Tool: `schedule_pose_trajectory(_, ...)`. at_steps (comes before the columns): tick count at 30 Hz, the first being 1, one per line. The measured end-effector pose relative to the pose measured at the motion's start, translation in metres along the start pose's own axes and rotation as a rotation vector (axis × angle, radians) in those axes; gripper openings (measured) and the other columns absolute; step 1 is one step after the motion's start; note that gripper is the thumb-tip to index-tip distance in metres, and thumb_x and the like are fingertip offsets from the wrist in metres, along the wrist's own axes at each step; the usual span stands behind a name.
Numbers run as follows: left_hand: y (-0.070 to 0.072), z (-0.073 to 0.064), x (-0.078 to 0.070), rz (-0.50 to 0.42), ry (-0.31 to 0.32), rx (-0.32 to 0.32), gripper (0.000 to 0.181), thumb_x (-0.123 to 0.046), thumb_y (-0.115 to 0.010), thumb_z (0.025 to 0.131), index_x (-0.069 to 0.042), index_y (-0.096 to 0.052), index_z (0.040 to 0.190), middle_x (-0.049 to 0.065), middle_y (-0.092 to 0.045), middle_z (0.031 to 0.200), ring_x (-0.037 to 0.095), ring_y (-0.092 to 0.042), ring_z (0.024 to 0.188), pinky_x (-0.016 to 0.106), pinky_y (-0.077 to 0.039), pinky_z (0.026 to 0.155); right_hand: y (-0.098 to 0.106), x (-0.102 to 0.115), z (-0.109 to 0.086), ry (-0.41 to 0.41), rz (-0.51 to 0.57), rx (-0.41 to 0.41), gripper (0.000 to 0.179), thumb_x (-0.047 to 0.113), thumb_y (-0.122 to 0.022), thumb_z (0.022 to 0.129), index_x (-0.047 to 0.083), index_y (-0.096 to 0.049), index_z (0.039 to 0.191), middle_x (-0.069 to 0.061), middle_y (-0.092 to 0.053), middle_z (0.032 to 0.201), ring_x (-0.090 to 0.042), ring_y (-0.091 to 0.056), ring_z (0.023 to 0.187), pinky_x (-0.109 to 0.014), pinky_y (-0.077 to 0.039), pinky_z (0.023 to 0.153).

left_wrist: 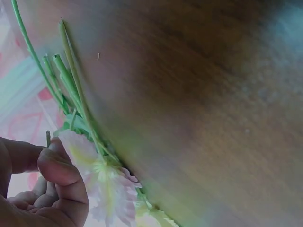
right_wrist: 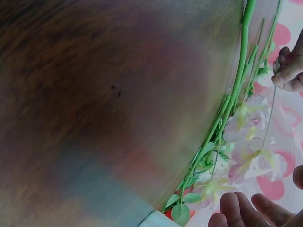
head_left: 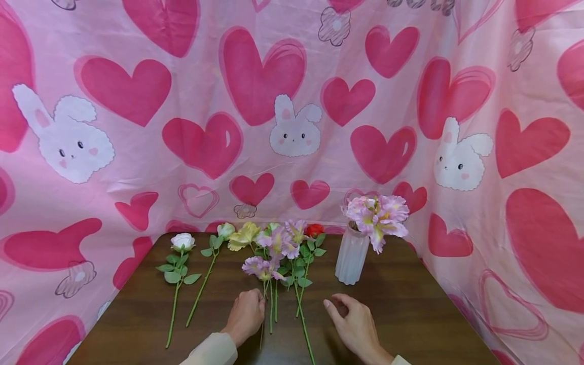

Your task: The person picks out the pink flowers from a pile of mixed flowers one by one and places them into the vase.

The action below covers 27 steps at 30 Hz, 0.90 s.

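My left hand (head_left: pixel 246 312) pinches a thin flower stem between thumb and fingertips. In the left wrist view the stem's cut end pokes out above the thumb (left_wrist: pixel 59 168). Seen from the right wrist, this stem leads to a pale purple, ruffled iris (right_wrist: pixel 251 161). Other purple irises (head_left: pixel 279 241), a yellow bloom (head_left: pixel 245 236) and a red rose (head_left: pixel 315 230) lie bunched beyond that hand, stems toward me. To the right of the bunch, my right hand (head_left: pixel 356 324) is held with fingers loosely bent and nothing in them.
A white fluted vase (head_left: pixel 352 256) holding purple irises (head_left: pixel 380 215) stands at the back right. On the left of the brown table (head_left: pixel 401 324) lie a white rose (head_left: pixel 182 241) and a pale green rose (head_left: pixel 225 230). A pink heart-patterned cloth (head_left: pixel 201 101) hangs behind and around.
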<state>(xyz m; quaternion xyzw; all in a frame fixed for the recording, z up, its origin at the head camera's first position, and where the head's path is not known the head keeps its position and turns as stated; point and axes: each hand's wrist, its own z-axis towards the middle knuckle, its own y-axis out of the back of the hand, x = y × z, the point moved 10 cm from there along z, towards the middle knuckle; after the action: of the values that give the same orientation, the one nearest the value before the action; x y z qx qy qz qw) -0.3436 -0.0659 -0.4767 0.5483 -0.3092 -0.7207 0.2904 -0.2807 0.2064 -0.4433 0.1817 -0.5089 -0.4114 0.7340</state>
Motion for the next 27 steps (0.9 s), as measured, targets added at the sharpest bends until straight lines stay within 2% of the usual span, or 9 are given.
schedule_pose_trajectory(9, 0.009, -0.007, -0.01, 0.009, -0.069, -0.069, 0.018, -0.006, -0.07, 0.093, -0.012, -0.063, 0.078, -0.006, -0.058, 0.066, 0.011, -0.056, 0.063, 0.035, -0.047, 0.058, 0.0, -0.001, 0.001, -0.004, 0.018, -0.002, 0.027, 0.044, -0.076, 0.091, 0.019, -0.079, 0.102, 0.015, -0.068, 0.086, 0.001, -0.057, 0.072, -0.026, -0.048, 0.065)
schedule_pose_trajectory(17, 0.016, -0.015, -0.021, 0.015, -0.132, -0.116, 0.016, -0.004, -0.072, 0.091, -0.011, -0.065, 0.079, -0.007, -0.059, 0.067, 0.01, -0.057, 0.063, 0.033, -0.046, 0.057, -0.001, -0.002, 0.001, -0.006, 0.016, 0.001, 0.028, 0.045, -0.076, 0.092, 0.019, -0.079, 0.102, 0.015, -0.068, 0.086, -0.003, -0.059, 0.073, -0.026, -0.048, 0.065)
schedule_pose_trajectory(27, 0.015, -0.022, -0.025, -0.033, -0.181, -0.119, 0.017, -0.005, -0.071, 0.092, -0.013, -0.064, 0.079, -0.01, -0.059, 0.069, 0.007, -0.055, 0.064, 0.03, -0.046, 0.058, 0.0, -0.003, 0.0, -0.004, 0.02, -0.005, 0.027, 0.043, -0.077, 0.091, 0.018, -0.079, 0.101, 0.015, -0.067, 0.085, -0.004, -0.06, 0.072, -0.026, -0.048, 0.064)
